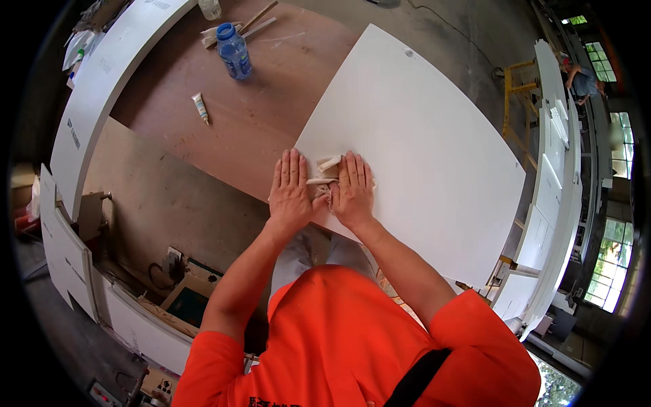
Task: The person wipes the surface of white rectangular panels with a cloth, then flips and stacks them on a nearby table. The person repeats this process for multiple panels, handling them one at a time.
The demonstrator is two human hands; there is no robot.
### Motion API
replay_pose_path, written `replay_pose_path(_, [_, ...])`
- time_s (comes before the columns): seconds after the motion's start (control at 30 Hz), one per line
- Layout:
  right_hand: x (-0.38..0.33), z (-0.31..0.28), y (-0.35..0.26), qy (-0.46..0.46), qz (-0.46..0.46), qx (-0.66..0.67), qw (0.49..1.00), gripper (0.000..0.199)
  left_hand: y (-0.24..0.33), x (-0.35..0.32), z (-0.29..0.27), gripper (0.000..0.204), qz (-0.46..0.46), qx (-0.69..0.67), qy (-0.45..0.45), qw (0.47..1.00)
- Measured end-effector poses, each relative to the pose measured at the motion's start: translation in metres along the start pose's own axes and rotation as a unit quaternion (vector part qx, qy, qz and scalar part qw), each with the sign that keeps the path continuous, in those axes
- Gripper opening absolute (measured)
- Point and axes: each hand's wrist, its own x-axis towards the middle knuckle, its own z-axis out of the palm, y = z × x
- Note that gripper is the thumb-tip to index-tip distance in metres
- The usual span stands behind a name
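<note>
A large white board [420,156] lies in front of me, its near left edge under my hands. My left hand [291,193] rests flat at that edge with its fingers stretched out. Beside it, my right hand [353,193] presses a crumpled beige cloth [330,165] against the board. The cloth bunches up between the two hands, and part of it is hidden beneath the right palm. The right thumb lies against the cloth's folds.
On the brown tabletop [271,122] to the left stand a blue plastic bottle [234,54] and a small tube [201,108]. A curved white panel [88,115] borders the far left. Stacked white panels [549,183] and a yellow stand [519,88] are at right, near another person [584,81].
</note>
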Motion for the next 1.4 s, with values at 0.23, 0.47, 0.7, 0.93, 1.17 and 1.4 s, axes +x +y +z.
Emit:
replay_pose_path(0.23, [-0.196, -0.059, 0.128, -0.003, 0.364, -0.103, 0.926, 0.082, 0.005, -0.091, -0.016, 0.097, 0.075, -0.016, -0.078, 0.994])
replay_pose_path(0.47, [-0.313, -0.104, 0.187, 0.097, 0.591, -0.108, 0.793, 0.079, -0.007, 0.009, 0.008, 0.093, -0.054, -0.057, -0.004, 0.997])
replay_pose_path(0.7, [-0.381, -0.14, 0.274, 0.171, 0.672, -0.107, 0.713, 0.068, -0.016, 0.025, 0.026, 0.089, -0.161, -0.067, 0.02, 0.984])
replay_pose_path(0.93, [-0.463, -0.209, 0.4, 0.165, 0.766, -0.045, 0.62, 0.067, -0.046, 0.091, 0.038, 0.079, -0.241, -0.29, 0.023, 0.926])
replay_pose_path(1.17, [-0.482, -0.257, 0.363, 0.167, 0.823, 0.045, 0.541, 0.077, -0.051, 0.094, 0.021, 0.088, -0.298, -0.183, 0.04, 0.936])
replay_pose_path(1.4, [-0.538, -0.226, 0.22, 0.18, 0.872, 0.082, 0.447, 0.081, -0.08, 0.089, -0.001, 0.088, -0.265, -0.126, -0.021, 0.956])
